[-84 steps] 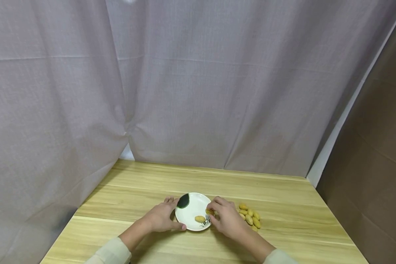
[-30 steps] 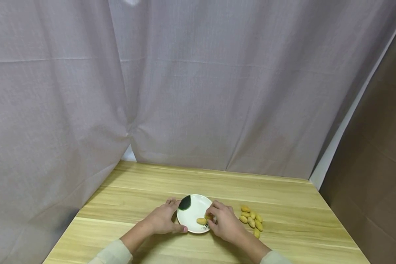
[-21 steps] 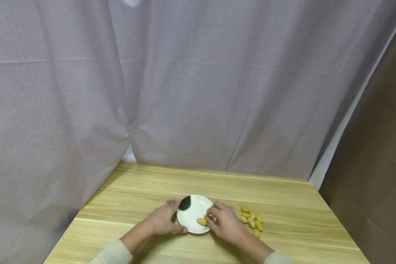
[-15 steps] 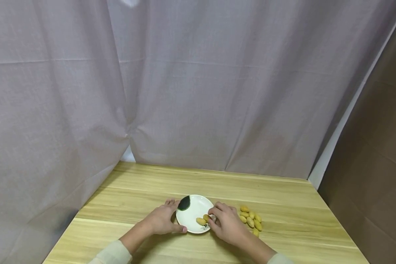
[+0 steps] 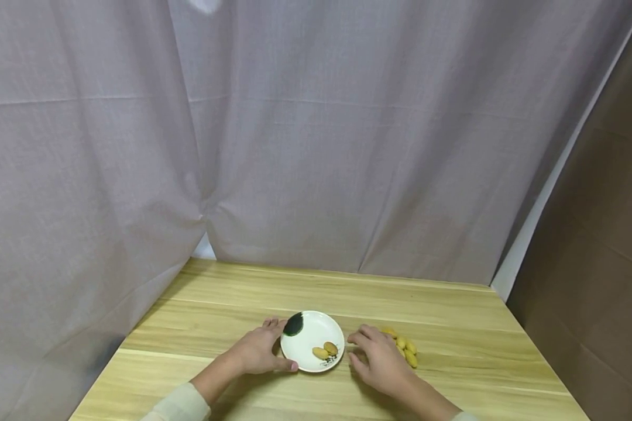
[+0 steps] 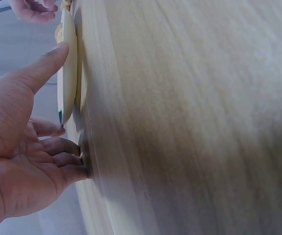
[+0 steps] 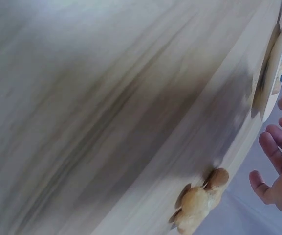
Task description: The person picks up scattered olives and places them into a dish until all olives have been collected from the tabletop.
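A small round white plate (image 5: 306,336) with a dark green patch and a black pattern lies on the table. Two yellow-brown oval nuts (image 5: 320,353), ridged like shelled-in almonds, lie side by side on its near right part. My left hand (image 5: 260,351) spans the plate's left side, thumb straight along the near rim and fingers extended at the far left. In the left wrist view its thumb (image 6: 50,61) meets the plate's edge. My right hand (image 5: 383,359) hovers just right of the plate, fingers loosely bent and nothing between them.
Several more of these nuts (image 5: 411,357) lie in a loose group right of the plate, partly hidden behind my right hand. The wooden table (image 5: 232,292) ends at a grey curtain (image 5: 316,175) behind and a brown cloth (image 5: 590,245) at the right.
The second nut was pinched in my right hand over the plate; now it lies beside the first. My right hand has let go and moved right, towards the group. My left hand stays put.
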Available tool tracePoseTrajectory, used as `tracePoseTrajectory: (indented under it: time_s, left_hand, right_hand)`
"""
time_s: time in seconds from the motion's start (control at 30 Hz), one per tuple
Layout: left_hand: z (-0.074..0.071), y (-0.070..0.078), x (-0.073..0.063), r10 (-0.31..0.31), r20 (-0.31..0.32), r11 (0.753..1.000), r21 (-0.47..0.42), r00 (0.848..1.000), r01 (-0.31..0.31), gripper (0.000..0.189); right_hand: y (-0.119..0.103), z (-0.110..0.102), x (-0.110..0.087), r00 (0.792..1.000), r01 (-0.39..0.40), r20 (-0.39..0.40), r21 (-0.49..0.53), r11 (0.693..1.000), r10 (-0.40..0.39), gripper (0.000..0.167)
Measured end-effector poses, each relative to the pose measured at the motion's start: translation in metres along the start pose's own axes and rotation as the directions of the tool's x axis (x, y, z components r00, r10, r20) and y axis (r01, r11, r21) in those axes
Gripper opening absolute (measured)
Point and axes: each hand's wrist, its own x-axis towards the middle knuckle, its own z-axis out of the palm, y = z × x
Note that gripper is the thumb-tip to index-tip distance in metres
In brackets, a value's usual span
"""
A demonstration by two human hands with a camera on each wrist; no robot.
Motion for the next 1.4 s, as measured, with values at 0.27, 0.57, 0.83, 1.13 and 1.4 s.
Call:
tracePoseTrajectory:
  time_s: [0.27, 0.57, 0.83, 1.13, 1.4]
  left_hand:
    - [-0.001, 0.001, 0.0, -0.013, 0.006, 1.0, 0.01, 1.0, 0.012, 0.112]
    - [-0.001, 0.0, -0.001, -0.003, 0.005, 1.0, 0.003, 1.0, 0.003, 0.112]
    - [0.001, -0.003, 0.001, 0.002, 0.004, 1.0, 0.003, 1.0, -0.002, 0.112]
    - [0.0, -0.002, 0.001, 0.001, 0.006, 1.0, -0.003, 1.0, -0.001, 0.112]
    - [0.0, -0.002, 0.001, -0.004, 0.005, 1.0, 0.01, 1.0, 0.004, 0.112]
  right_hand:
    - [0.012, -0.005, -0.008, 0.999, -0.03, 0.034, 0.005, 1.0, 0.03, 0.026]
    - [0.023, -0.008, -0.012, 0.994, -0.093, 0.057, -0.001, 0.996, 0.093, 0.027]
    - [0.033, -0.015, -0.014, 0.987, -0.134, 0.085, -0.026, 0.991, 0.136, 0.029]
    - [0.044, -0.018, -0.016, 0.983, -0.143, 0.11, -0.064, 0.988, 0.149, 0.033]
    - [0.047, -0.017, -0.018, 0.975, -0.165, 0.141, -0.078, 0.983, 0.175, 0.027]
